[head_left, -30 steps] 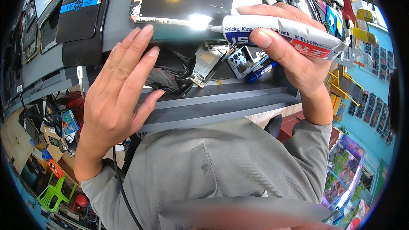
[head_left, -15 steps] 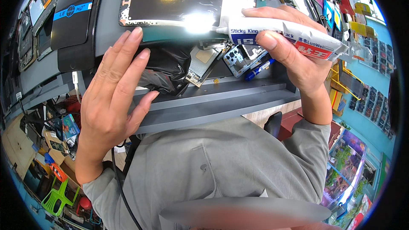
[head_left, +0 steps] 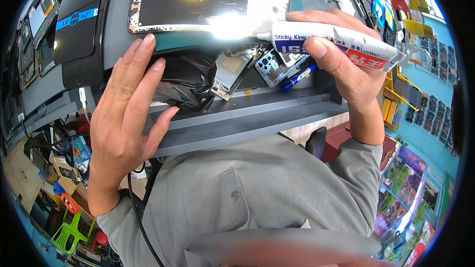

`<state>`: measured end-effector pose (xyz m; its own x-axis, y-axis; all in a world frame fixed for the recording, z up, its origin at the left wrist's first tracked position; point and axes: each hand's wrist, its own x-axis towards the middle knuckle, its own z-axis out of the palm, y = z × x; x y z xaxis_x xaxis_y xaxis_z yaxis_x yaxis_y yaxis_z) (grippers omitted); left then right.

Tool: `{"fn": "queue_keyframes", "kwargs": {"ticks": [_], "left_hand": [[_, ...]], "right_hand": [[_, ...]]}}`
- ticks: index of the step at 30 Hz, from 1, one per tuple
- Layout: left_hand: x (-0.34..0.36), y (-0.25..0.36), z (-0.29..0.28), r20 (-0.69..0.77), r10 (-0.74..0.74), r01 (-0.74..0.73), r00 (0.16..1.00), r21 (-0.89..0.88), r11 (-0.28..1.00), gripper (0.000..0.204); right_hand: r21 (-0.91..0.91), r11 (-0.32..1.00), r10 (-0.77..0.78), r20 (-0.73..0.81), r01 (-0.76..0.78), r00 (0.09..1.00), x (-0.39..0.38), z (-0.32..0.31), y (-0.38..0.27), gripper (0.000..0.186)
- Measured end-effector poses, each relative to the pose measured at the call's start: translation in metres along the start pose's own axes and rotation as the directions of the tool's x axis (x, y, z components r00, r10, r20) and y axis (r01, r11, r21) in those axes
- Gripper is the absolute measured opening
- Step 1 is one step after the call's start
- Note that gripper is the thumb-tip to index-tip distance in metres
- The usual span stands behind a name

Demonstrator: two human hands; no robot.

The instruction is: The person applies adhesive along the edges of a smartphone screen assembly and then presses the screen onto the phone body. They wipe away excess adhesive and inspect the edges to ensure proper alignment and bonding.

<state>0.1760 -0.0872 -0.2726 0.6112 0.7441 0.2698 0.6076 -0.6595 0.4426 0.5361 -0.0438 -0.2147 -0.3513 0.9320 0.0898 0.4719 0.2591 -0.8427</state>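
Grey workbench [head_left: 115, 22]: spans the upper part of the view, its front edge toward the person.
Grey shirt [head_left: 193, 193]: the person's own, filling the lower middle, close to the bench.
Grey open drawer [head_left: 237, 128]: between bench and shirt, with loose parts lying inside (a rather crowded one).
Green mat [head_left: 180, 42]: flat on the bench, a strip of it showing near the front edge.
Rectangular phone frame with black centre and pale metal border [head_left: 198, 0]: lies over the mat, long side toward the person; a white glare hides part of its near edge.
Left hand [head_left: 118, 113]: open and flat, fingers stretched out together, thumb apart; the fingertips are just beside the frame's near left corner, but contact cannot be told.
Right hand [head_left: 346, 64]: gripping a white tube with blue and red printing [head_left: 341, 39], thumb on the near side, fingers on the far side.
Shiny black plastic bag [head_left: 190, 76]: crumpled in the drawer, just right of the left hand.
Tube: held tilted above the drawer's right part, its tip end toward the left.
Silver-grey phone chassis [head_left: 231, 71]: in the drawer, right of the bag.
Blue marker pen [head_left: 299, 76]: in the drawer, below the tube.
White pointed nozzle [head_left: 264, 36]: at the frame's near edge; the glare hides whether they touch.
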Motion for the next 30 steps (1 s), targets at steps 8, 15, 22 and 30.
{"fn": "queue_keyframes", "kwargs": {"ticks": [8,15,22,30], "left_hand": [[0.0,0.002,-0.001,-0.006,-0.015,0.015,1.0,-0.005,1.0,0.071],[-0.001,0.001,0.001,-0.003,-0.01,0.011,1.0,0.009,1.0,0.071],[-0.001,0.003,0.0,0.011,-0.032,0.032,0.999,0.012,0.999,0.072],[-0.003,0.002,0.001,0.015,-0.034,0.034,0.999,0.021,0.999,0.073]], "right_hand": [[-0.025,1.0,0.014,-0.018,-0.014,1.0,-0.006,-0.005,-0.001,0.041],[-0.021,0.999,0.037,-0.036,-0.038,0.999,-0.01,-0.009,0.001,0.042],[-0.009,0.997,0.071,-0.049,-0.071,0.996,-0.015,-0.012,0.003,0.041],[0.009,0.997,0.073,-0.076,-0.072,0.994,-0.017,-0.013,0.003,0.039]]}}
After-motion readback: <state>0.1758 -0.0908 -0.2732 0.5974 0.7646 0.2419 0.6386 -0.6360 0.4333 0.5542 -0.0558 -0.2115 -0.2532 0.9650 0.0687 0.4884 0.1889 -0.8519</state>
